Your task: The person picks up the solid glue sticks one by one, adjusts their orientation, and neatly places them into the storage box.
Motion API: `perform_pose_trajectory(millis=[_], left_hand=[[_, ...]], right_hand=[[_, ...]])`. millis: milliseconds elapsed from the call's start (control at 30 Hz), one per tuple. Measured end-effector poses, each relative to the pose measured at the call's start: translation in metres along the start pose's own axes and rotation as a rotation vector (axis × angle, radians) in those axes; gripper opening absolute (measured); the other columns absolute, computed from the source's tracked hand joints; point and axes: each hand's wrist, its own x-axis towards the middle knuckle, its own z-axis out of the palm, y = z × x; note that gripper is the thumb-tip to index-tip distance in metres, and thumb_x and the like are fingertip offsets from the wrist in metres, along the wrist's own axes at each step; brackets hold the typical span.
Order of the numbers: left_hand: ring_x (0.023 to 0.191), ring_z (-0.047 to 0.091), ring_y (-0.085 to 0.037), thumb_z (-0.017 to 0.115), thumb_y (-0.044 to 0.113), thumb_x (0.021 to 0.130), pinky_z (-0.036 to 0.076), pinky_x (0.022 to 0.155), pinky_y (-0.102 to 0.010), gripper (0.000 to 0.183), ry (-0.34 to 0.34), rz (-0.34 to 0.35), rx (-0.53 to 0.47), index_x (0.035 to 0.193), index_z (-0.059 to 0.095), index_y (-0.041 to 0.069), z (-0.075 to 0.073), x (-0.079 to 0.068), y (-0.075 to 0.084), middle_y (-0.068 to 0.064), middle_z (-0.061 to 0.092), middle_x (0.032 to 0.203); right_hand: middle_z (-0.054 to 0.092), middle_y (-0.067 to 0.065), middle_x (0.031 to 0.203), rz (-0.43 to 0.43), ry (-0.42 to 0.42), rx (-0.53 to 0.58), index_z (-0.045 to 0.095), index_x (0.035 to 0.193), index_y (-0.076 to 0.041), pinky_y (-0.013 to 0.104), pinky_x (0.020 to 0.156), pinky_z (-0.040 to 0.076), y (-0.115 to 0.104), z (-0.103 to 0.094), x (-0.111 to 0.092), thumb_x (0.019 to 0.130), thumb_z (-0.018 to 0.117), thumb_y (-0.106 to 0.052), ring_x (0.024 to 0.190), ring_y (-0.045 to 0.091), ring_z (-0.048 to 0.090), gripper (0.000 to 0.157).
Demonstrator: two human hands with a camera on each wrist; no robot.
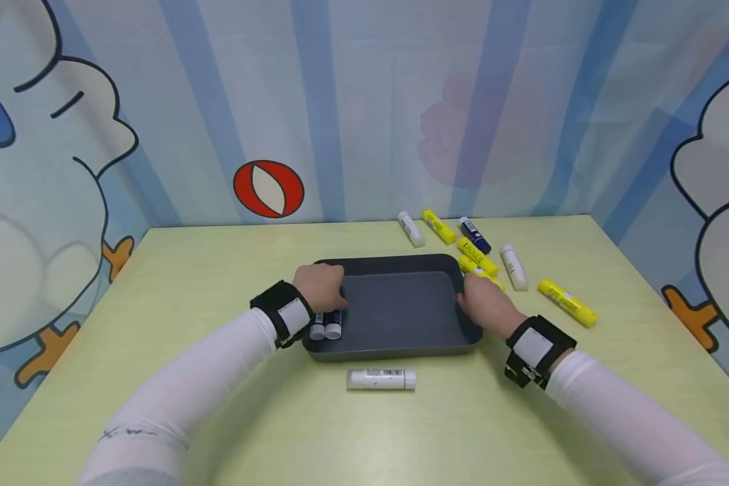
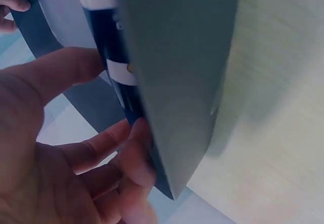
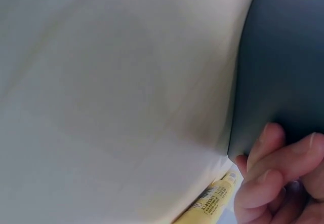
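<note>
Two navy tubes inside gray tray, left end; left hand, right hand grip tray's opposite ends; white tube nearside of it.

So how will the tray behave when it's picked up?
The tray is probably stiff, since its edges look straight. It may feel heavier at the left, where two tubes lie. They look round, so they could roll if it tilts.

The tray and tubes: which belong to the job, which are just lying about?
Probably in the job:
grey tray, gripped by left hand and right hand
two tubes inside it

Apparently lying about:
near white tube
yellow tubes
two farther white tubes
navy tube
</note>
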Motion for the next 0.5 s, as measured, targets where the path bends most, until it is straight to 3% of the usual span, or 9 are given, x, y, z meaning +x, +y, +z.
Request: perform_pose_trajectory(millis=[233,400,500], left_hand=[[0.065,0.059,-0.015,0.067,0.033,0.091,0.05,0.057,-0.033,0.034,0.067,0.054,-0.087,0.108,0.062,0.004,-0.001,-0.012,-0.014,-0.002,0.063,0.077],[0.072,0.059,-0.019,0.065,0.028,0.093,0.051,0.062,-0.033,0.04,0.14,0.036,-0.305,0.121,0.058,0.001,-0.008,-0.026,-0.027,-0.008,0.065,0.09],[0.069,0.057,-0.021,0.063,0.026,0.094,0.048,0.059,-0.032,0.04,0.149,-0.017,-0.459,0.123,0.055,-0.001,-0.01,-0.033,-0.038,-0.01,0.063,0.087]], right_hand=[[0.055,0.011,0.074,-0.012,0.019,-0.009,0.055,0.1,0.011,0.035,0.058,0.047,0.0,0.001,0.0,0.097,0.056,-0.008,0.066,0.024,0.055,0.02],[0.054,0.011,0.074,-0.02,0.026,-0.009,0.054,0.099,0.012,0.034,0.057,0.047,0.0,0.0,-0.001,0.096,0.056,-0.008,0.065,0.024,0.055,0.019],[0.054,0.011,0.073,-0.028,0.033,-0.015,0.054,0.097,0.011,0.034,0.057,0.047,0.0,0.0,-0.001,0.096,0.056,-0.007,0.065,0.024,0.055,0.019]])
